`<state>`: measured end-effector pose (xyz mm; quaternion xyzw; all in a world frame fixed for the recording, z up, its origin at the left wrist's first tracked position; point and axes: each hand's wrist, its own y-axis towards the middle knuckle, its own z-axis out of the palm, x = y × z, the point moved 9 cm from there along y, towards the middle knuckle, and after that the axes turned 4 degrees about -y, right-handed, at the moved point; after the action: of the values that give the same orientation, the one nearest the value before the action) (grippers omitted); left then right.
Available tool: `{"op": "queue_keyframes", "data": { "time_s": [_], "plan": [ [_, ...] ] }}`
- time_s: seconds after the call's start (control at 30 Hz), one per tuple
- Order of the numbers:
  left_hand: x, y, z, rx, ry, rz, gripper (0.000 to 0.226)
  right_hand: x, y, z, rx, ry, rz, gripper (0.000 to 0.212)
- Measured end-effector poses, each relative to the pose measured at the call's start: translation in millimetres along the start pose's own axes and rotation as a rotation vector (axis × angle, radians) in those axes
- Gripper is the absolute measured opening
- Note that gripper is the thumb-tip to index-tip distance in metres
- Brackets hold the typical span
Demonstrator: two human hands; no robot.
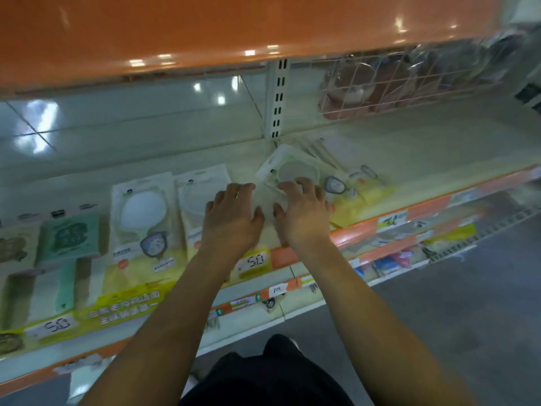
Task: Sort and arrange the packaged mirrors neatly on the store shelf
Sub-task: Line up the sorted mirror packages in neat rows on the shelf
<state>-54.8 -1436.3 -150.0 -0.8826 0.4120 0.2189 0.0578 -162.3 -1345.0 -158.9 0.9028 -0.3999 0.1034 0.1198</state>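
Both hands reach over the shelf with fingers spread, gripping nothing.
Right hand [303, 212] touches the near edge of a tilted mirror pack [288, 169]. Left hand [232, 213] hovers just left. Two flat mirror packs [143, 218] lie further left on the shelf [439, 153].

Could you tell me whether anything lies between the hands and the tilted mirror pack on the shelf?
Nothing visible does. The right hand already has its fingers on the tilted mirror pack, and the left hand hovers just beside it, over a bare patch of shelf.
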Motion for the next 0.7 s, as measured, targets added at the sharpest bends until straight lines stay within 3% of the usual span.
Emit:
{"op": "queue_keyframes", "data": {
  "time_s": [0.1,0.37,0.7],
  "plan": [
    [-23.4,8.2,10.7,-0.012,0.019,-0.032,0.046,-21.9,18.7,-2.4,0.051,0.053,-0.105,0.047],
    [-39.3,11.9,16.3,-0.039,0.071,-0.138,0.043,-44.1,60.5,2.8,0.292,-0.092,-0.259,0.058],
    [-46.1,30.3,16.9,-0.068,0.037,-0.187,0.041,-51.3,66.6,6.3,0.412,-0.244,-0.295,0.062]
  ]
}}
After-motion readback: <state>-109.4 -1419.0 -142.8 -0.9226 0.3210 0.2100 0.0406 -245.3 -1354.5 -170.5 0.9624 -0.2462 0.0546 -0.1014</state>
